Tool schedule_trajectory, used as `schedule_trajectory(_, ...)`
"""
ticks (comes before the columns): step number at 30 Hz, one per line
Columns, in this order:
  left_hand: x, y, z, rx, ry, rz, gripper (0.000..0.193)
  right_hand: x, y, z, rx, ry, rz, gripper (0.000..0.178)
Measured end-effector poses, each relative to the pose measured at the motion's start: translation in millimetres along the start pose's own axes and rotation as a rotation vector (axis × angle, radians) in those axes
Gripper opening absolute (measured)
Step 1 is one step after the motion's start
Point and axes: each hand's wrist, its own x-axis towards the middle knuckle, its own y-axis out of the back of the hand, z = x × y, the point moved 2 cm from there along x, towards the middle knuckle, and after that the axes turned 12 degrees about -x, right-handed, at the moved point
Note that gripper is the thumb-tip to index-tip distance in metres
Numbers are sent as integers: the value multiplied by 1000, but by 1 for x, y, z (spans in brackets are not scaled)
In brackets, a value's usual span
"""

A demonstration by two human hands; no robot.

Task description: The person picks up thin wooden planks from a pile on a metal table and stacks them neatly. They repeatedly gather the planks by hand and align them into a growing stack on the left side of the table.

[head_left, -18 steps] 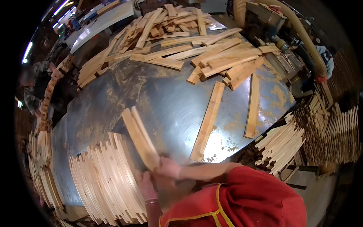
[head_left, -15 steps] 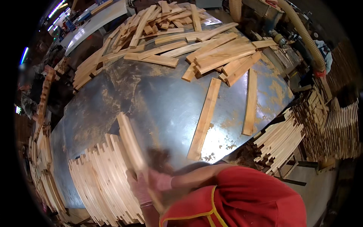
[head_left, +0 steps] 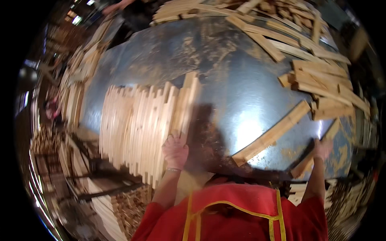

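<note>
A row of pale narrow wooden boards (head_left: 134,124), standing tightly side by side, covers the left part of the metal table. My left hand (head_left: 175,152) is at the near right end of this row, its fingers closed over the outermost wooden board (head_left: 189,102). Far to the right, my right hand (head_left: 323,148) grips another wooden board (head_left: 333,129) lying slantwise near the table's right edge; the hand covers its middle. Between the hands, closer to the right one, a single loose board (head_left: 273,132) lies diagonally on the metal. Motion slightly blurs both hands.
A jumbled pile of boards (head_left: 321,82) lies at the right, with more offcuts (head_left: 287,14) behind it. Stacked boards (head_left: 175,12) line the far edge. Beyond the table's left side stand further stacks (head_left: 74,100). Someone else's arm (head_left: 118,6) shows at the far left.
My hands have come apart. The board they held together now appears to be at the row's right end, under my left hand. My right hand has reached right onto another board. The view has turned.
</note>
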Motion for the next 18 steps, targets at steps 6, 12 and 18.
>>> schedule_trajectory(6, -19, 14, -11, -182, 244, -176, 84, -60, 114, -77, 1316, -699, -424, 89)
schedule_trajectory(12, -15, 29, -35, -321, 257, -187, 76, -172, 244, -219, 2032, -282, -614, 66)
schedule_trajectory(18, -16, 32, -32, -419, 284, -234, 79, -197, 319, -364, 2245, 41, -1110, 53)
